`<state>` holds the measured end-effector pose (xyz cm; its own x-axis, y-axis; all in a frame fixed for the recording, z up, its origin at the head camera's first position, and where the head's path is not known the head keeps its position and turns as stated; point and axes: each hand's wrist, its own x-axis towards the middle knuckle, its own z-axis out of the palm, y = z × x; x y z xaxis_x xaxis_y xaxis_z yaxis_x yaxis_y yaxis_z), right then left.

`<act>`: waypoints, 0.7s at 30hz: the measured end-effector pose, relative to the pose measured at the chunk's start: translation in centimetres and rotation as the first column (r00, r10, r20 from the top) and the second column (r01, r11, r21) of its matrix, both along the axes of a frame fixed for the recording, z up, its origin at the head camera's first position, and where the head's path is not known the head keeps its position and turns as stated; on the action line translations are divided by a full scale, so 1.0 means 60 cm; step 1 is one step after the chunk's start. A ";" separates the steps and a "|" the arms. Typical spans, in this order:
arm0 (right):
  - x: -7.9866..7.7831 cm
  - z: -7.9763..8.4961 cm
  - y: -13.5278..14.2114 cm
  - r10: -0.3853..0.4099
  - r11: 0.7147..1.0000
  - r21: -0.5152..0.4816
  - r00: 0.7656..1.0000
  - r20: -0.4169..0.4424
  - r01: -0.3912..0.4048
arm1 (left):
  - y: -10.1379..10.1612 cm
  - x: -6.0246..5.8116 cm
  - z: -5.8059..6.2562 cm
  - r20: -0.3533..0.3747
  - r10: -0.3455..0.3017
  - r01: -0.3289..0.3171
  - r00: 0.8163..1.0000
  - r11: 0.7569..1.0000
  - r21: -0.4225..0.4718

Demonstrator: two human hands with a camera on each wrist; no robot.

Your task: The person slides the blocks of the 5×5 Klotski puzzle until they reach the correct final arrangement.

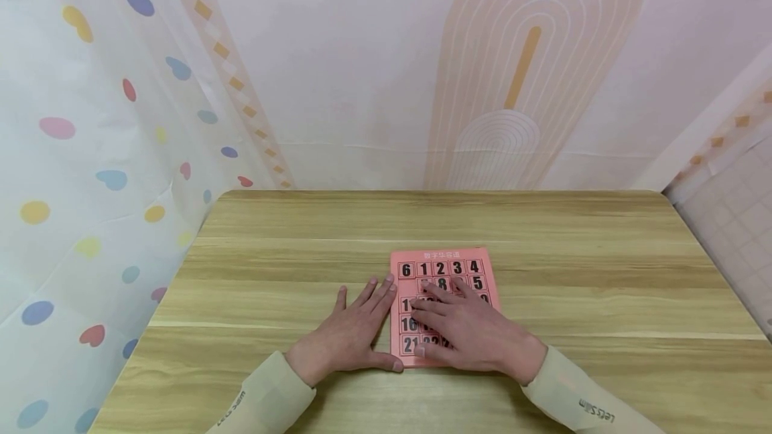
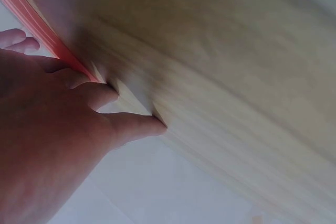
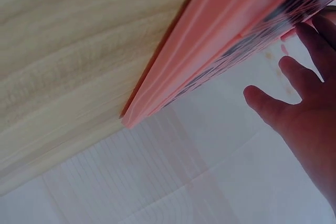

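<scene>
A pink sliding number puzzle point(image 1: 443, 255) lies flat on the wooden table, its tiles printed with black numbers. The top row reads 6, 1, 2, 3, 4, and a slot without a tile shows at the left end of the second row. My left hand point(image 1: 352, 333) lies along the puzzle's left side, fingertips at its edge and thumb at the near left corner. Spread over the tiles is my right hand point(image 1: 467, 330), its extended fingers hiding several numbers. In the right wrist view its fingers point(image 3: 262, 103) stand apart above the tile face.
The wooden table point(image 1: 289, 233) stretches out around the puzzle on all sides. A patterned cloth point(image 1: 362, 72) hangs along its far edge, and a dotted cloth point(image 1: 120, 179) hangs at the left. Light sleeves cover both forearms.
</scene>
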<state>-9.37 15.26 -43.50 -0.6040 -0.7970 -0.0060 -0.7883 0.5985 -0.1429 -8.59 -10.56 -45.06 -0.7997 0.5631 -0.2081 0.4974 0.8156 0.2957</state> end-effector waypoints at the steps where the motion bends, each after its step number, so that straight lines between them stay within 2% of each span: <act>1: 0.000 0.000 0.001 -0.005 1.000 -0.002 1.000 0.005 0.005 | 0.000 0.000 0.000 -0.001 0.000 0.000 1.000 1.000 0.000; 9: 0.000 0.004 0.026 -0.063 0.996 -0.065 0.998 -0.017 0.061 | 0.000 0.000 -0.001 -0.005 -0.001 0.001 1.000 1.000 0.003; 15: 0.003 0.001 0.053 -0.076 0.989 -0.130 0.996 -0.040 0.070 | 0.001 0.000 -0.001 -0.003 0.000 0.000 1.000 1.000 0.002; 21: 0.008 0.002 0.074 -0.116 0.982 -0.152 0.992 -0.040 0.109 | 0.001 -0.001 -0.002 0.008 0.010 -0.010 1.000 1.000 0.000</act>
<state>-8.91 19.73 -43.40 -0.6863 -0.7138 0.1395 -0.7255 0.6583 -0.2007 -8.63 -10.48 -45.16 -0.8035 0.5555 -0.2141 0.4872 0.8202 0.2998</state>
